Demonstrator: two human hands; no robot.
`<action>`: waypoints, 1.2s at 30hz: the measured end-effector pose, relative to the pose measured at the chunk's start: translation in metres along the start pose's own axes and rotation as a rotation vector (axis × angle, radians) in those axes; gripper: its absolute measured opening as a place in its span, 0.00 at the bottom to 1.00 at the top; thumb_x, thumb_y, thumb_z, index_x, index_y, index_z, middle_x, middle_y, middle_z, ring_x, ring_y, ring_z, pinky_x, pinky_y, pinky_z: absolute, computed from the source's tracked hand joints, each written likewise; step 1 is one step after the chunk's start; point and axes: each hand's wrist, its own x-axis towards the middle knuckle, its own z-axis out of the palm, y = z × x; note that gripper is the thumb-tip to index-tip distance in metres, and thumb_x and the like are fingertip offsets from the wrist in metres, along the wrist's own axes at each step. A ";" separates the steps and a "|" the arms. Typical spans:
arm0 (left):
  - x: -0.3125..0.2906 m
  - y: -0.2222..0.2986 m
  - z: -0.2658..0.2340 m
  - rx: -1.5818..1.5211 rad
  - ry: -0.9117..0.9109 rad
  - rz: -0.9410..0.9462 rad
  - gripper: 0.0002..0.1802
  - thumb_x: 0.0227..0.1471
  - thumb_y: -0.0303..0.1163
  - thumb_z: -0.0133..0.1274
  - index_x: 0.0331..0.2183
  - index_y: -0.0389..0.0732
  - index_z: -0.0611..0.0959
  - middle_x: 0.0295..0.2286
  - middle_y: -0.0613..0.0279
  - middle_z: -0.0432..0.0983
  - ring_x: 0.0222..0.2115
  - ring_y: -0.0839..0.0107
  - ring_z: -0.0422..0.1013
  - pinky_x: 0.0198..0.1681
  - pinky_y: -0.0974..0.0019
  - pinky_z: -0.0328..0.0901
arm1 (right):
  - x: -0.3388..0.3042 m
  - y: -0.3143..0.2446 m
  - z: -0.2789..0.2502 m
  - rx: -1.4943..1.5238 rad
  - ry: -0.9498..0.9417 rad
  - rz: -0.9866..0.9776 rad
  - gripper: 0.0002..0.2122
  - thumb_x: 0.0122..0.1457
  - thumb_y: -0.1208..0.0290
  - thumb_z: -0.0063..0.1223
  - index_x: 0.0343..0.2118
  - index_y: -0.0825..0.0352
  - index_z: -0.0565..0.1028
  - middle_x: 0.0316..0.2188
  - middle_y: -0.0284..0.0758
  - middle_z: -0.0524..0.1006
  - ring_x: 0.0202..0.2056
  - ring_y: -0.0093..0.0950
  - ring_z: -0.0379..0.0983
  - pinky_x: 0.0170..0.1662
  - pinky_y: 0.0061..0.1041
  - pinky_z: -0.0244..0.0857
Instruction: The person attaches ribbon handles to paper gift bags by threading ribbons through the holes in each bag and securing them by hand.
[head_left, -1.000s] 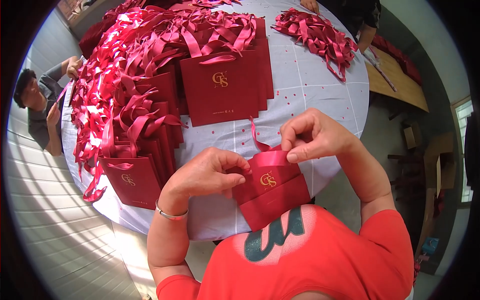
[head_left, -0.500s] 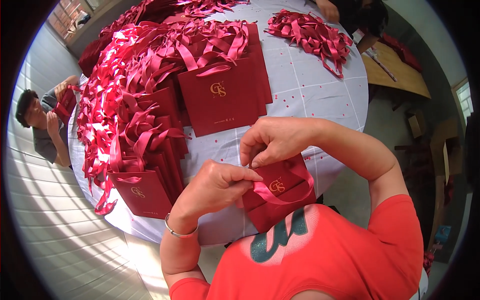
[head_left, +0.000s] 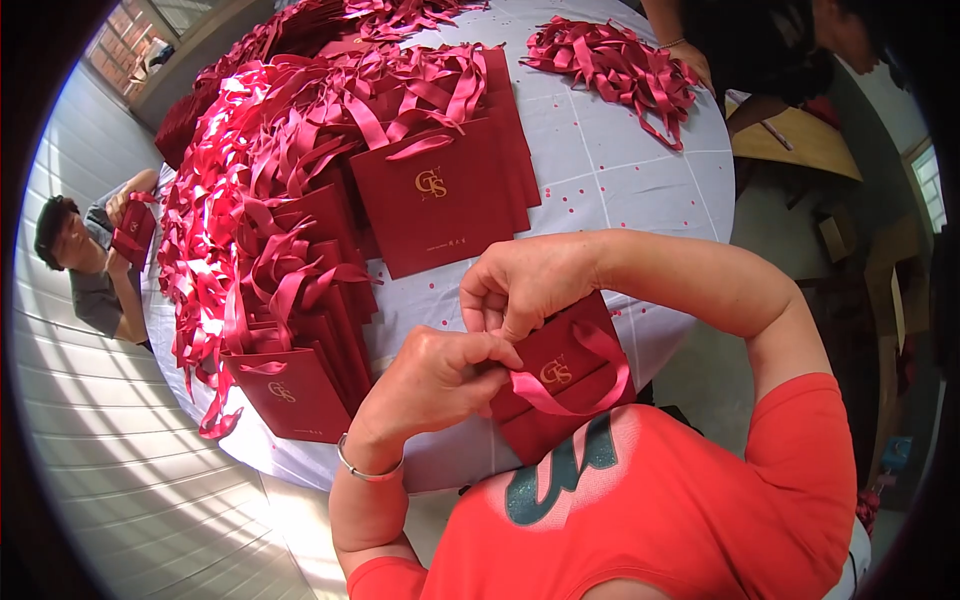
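A dark red paper gift bag with a gold emblem lies tilted at the table's near edge, against my red shirt. Its pink ribbon handle loops across the front. My left hand, with a bangle at the wrist, is closed in a pinch on the ribbon at the bag's left edge. Right beside it, my right hand bends over the bag's upper left corner, fingers curled and thumb against fingertips. What lies in the right fingertips is hidden, and the two hands nearly touch.
Finished-looking red bags with ribbon handles stand in dense rows on the round white-clothed table. Loose ribbons are heaped at the far right. Red dots are scattered about. One person holds a bag at left; another stands far right.
My right hand has shifted slightly left and its fingers have spread a little. My left hand still pinches the ribbon. The person at left has raised a bag; the far-right person has leaned further in.
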 end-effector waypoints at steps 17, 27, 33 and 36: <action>0.004 0.003 0.003 -0.159 -0.024 -0.132 0.05 0.46 0.16 0.60 0.29 0.33 0.83 0.19 0.65 0.79 0.18 0.79 0.77 0.20 0.77 0.67 | -0.013 0.043 -0.003 -0.408 0.964 -0.468 0.06 0.52 0.79 0.60 0.33 0.70 0.78 0.27 0.35 0.80 0.29 0.22 0.76 0.33 0.23 0.70; 0.009 -0.015 0.010 0.206 0.071 -0.073 0.11 0.47 0.21 0.57 0.36 0.33 0.77 0.19 0.57 0.77 0.19 0.73 0.75 0.22 0.69 0.67 | -0.079 0.064 0.018 -0.226 0.629 -0.080 0.12 0.58 0.66 0.63 0.33 0.72 0.80 0.26 0.33 0.80 0.27 0.18 0.73 0.31 0.22 0.68; 0.014 0.001 0.018 0.344 0.136 -0.044 0.10 0.44 0.21 0.56 0.34 0.33 0.79 0.25 0.53 0.78 0.21 0.68 0.74 0.25 0.66 0.68 | -0.090 0.072 0.029 -0.044 0.728 -0.110 0.11 0.56 0.66 0.64 0.31 0.71 0.80 0.23 0.32 0.79 0.26 0.19 0.73 0.30 0.23 0.67; 0.017 0.019 0.014 0.523 0.120 0.013 0.09 0.43 0.21 0.55 0.32 0.36 0.81 0.25 0.52 0.78 0.25 0.58 0.76 0.29 0.61 0.69 | -0.094 0.078 0.042 0.123 0.770 -0.165 0.10 0.57 0.67 0.63 0.30 0.70 0.79 0.22 0.30 0.77 0.24 0.17 0.72 0.28 0.21 0.66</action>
